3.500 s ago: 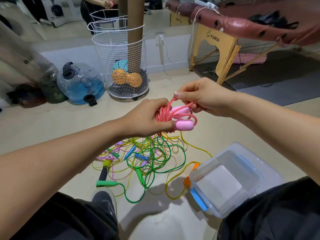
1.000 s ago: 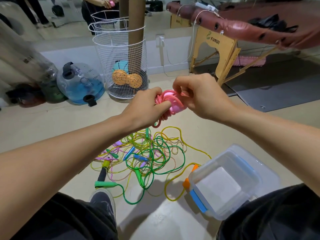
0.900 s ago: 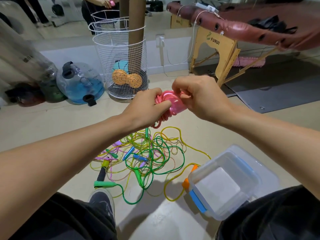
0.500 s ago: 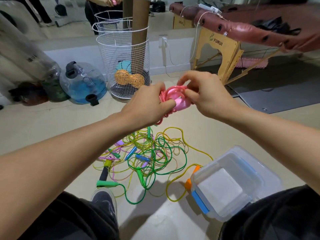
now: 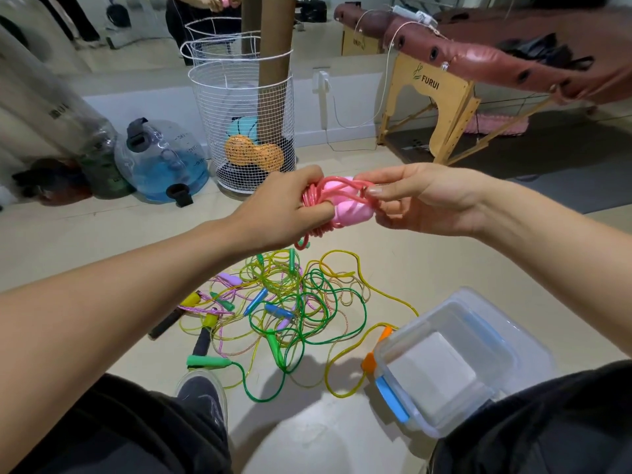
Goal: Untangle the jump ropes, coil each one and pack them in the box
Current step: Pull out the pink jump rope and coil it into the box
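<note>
Both hands gripping the pink rope (image 5: 337, 203)

Left hand (image 5: 273, 213) is clutching the coil; right hand (image 5: 424, 198) is pinching a strand beside the handles — tangle (image 5: 290, 309) and box (image 5: 451, 364) lying below.

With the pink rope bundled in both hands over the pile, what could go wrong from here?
The pink rope bundle, gripped by the left hand and pinched by the right hand, may spring apart if released. Its hanging loop could snag the tangled ropes below. The box looks small, so a loose coil may not fit.
</note>
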